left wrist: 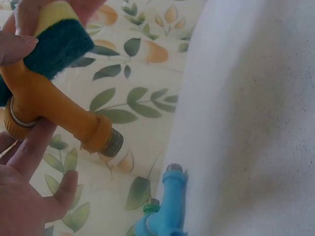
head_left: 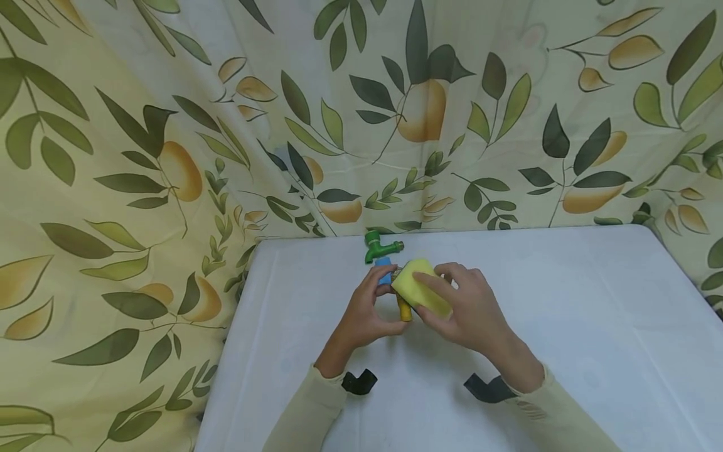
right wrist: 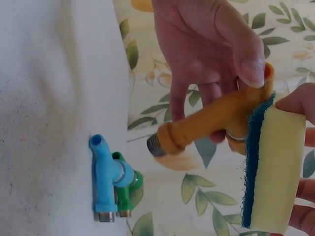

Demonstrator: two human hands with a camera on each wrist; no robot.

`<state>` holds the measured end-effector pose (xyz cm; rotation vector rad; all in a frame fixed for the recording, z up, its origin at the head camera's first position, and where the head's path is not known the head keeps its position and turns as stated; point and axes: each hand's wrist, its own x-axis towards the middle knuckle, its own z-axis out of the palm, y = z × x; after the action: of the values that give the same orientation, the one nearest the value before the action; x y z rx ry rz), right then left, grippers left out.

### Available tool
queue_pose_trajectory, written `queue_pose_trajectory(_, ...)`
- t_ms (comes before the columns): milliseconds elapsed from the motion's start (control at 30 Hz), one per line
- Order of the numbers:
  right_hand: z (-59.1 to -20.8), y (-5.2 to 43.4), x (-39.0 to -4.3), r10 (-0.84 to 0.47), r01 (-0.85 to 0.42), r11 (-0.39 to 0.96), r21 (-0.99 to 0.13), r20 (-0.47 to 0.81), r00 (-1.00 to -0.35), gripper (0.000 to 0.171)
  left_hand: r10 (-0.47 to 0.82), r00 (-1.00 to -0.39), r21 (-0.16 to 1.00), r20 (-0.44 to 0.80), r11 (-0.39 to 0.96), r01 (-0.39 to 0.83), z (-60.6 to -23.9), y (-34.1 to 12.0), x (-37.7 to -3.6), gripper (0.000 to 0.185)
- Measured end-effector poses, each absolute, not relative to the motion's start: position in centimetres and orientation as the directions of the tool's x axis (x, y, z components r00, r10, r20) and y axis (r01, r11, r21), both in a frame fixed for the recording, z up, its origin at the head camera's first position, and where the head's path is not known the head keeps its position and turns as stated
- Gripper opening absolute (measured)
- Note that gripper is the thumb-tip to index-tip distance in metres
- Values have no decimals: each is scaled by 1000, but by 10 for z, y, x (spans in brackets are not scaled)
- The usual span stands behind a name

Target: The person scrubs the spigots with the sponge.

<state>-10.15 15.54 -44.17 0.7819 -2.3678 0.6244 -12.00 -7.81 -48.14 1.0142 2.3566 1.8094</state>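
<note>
White table (head_left: 565, 301) with rounded far corners, cream curtain (head_left: 169, 125) printed with green leaves and orange fruit hanging behind and at left, cloth creased and folded, even soft light, faint shadows on tabletop

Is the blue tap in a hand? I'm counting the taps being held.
No, the blue tap lies on the white table beside the green tap.

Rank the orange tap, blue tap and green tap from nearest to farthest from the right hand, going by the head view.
1. Orange tap: under the sponge held by the right hand.
2. Blue tap: on the table, behind the left hand.
3. Green tap: farthest back, by the curtain.
</note>
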Motion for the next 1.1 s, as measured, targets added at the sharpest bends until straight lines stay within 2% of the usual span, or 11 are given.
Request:
queue_pose_trajectory(100, -442, 156, -103, -375, -642, 731, -229, 652, -659, 46, 486, -790, 864, 374, 126, 487, -481, -79, -120, 92)
queue_pose_trajectory(200, -442, 154, -104, -347, -621, 744, -246, 652, -674, 46, 495, -782, 856, 379, 134, 500, -481, -78, -120, 91)
queue_pose_trajectory(433, -440, 155, -102, -394, -656, 720, -227, 644, -655, 44, 498, -762, 835, 414, 127, 536, -484, -78, -121, 89)
queue_pose_trajectory(567, -439, 154, -103, -358, -625, 741, -247, 641, -679, 44, 505, -752, 827, 423, 123, 548, -485, -77, -122, 87)
queue_pose_trajectory(667, -439, 153, -101, -369, -626, 734, -263, 620, -693, 48, 503, -758, 827, 416, 138, 545, -485, -77, -122, 87)
queue_pose_trajectory(833, -437, 156, -98, -409, -652, 719, -242, 610, -678, 47, 478, -772, 814, 420, 177, 553, -485, -78, -122, 90)
queue_pose_trajectory(1100, -435, 151, -92, -396, -625, 727, -284, 571, -720, 47, 479, -782, 813, 398, 212, 543, -484, -76, -121, 89)
